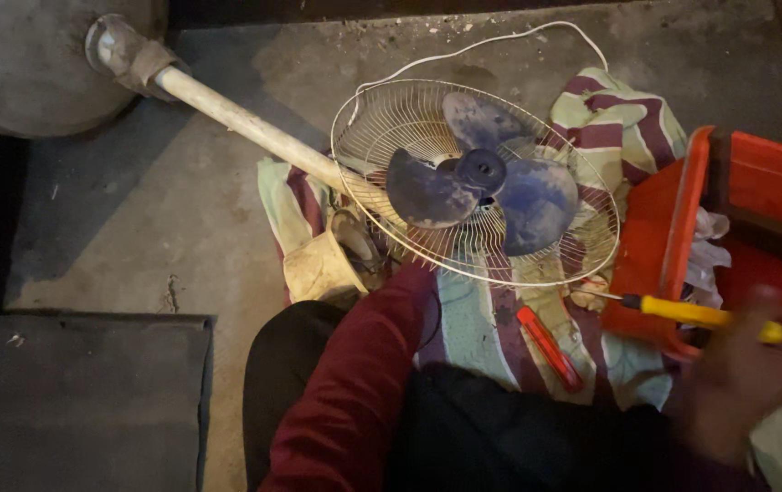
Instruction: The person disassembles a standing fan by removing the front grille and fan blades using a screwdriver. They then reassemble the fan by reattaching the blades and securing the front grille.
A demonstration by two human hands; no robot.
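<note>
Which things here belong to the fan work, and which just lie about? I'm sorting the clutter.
In use: right hand gripping yellow screwdriver; fan blades; wire guard; fan pole.
Lying about: red tool; striped cloth; red bin.

Materials as I see them. Screwdriver (pixel 696 315) in my right hand (pixel 746 378): yellow handle, glossy smooth plastic; thin bare metal shaft. Fan guard (pixel 391 118): thin wire, pale metal, slightly dull. Fan blades (pixel 537 205), 3: blue plastic, matt, filmed with grey dust. Pole (pixel 245 123): cream tube, scuffed and grimy, matt. Base (pixel 36 64): grey, dull, dirty. Cloth (pixel 614 123) under the fan: soft woven fabric, striped maroon, green and cream, rumpled. Crate (pixel 673 210): red plastic, smooth, faint sheen. Second tool (pixel 548 348) on the cloth: red glossy plastic. Floor (pixel 136 237): rough bare concrete, gritty. My sleeve (pixel 354 392): maroon knit cloth, matt.
</note>
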